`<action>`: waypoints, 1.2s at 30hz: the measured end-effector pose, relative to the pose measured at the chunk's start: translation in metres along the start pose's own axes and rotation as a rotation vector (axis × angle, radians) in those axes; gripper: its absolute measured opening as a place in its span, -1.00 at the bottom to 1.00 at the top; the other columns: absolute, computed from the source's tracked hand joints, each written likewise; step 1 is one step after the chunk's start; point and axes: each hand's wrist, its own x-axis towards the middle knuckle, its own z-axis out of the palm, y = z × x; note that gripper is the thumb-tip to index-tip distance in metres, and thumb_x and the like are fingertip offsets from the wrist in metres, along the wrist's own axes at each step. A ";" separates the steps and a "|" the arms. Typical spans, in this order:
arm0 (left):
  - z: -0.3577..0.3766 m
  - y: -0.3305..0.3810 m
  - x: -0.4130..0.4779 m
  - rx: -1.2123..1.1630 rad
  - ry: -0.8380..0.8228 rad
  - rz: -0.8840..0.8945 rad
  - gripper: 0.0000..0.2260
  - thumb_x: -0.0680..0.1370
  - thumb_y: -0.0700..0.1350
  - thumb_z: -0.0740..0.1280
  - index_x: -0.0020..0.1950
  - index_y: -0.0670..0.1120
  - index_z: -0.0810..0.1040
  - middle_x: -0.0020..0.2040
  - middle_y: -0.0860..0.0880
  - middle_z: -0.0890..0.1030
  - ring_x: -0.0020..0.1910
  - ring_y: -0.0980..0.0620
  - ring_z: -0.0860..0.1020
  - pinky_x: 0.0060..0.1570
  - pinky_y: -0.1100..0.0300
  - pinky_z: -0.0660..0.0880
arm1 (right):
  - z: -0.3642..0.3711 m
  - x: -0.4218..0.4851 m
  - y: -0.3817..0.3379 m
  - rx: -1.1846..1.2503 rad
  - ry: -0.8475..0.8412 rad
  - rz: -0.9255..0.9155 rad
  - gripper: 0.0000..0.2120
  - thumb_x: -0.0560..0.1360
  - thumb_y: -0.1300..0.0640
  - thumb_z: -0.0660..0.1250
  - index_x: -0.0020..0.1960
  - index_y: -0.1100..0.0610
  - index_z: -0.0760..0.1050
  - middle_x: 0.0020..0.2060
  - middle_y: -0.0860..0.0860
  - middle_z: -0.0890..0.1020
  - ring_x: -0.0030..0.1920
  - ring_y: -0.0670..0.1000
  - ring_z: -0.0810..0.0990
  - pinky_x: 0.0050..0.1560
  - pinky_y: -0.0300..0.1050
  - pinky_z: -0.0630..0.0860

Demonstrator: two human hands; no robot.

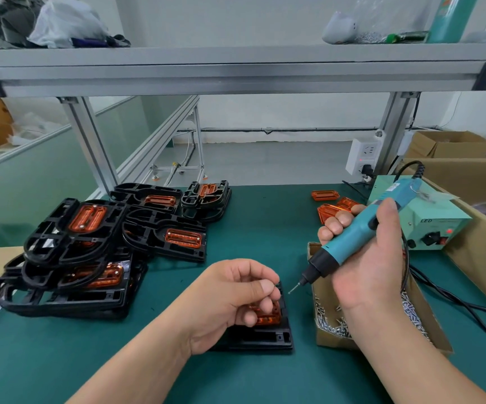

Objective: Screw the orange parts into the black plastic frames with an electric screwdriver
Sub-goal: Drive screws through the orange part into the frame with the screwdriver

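Note:
My right hand (pixel 364 258) grips a teal electric screwdriver (pixel 355 237), its bit pointing down-left with a screw at the tip (pixel 292 290). My left hand (pixel 233 295) hovers with curled fingers over a black plastic frame (pixel 265 336) that lies on the green mat, thumb against forefinger as in a pinch; whether it holds a screw is hidden. An orange part (pixel 268 317) sits in that frame, mostly covered by my fingers. The bit tip hangs just right of my left thumb, above the frame's far corner.
A pile of black frames with orange parts (pixel 95 246) fills the left of the mat. Loose orange parts (pixel 330 204) lie at the back right. A cardboard box of screws (pixel 332 325) stands under my right wrist, beside the green power unit (pixel 431 225) and its cable.

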 end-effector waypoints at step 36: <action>0.010 -0.006 -0.003 -0.004 -0.073 -0.029 -0.83 0.65 -0.30 0.38 0.23 -0.28 0.56 0.00 -0.23 0.72 -0.08 -0.10 0.74 -0.21 0.20 0.66 | 0.006 -0.007 0.001 -0.010 -0.035 -0.001 -0.63 0.70 -0.22 0.27 0.00 0.09 0.44 -0.23 0.02 0.46 -0.26 0.00 0.46 -0.19 -0.12 0.53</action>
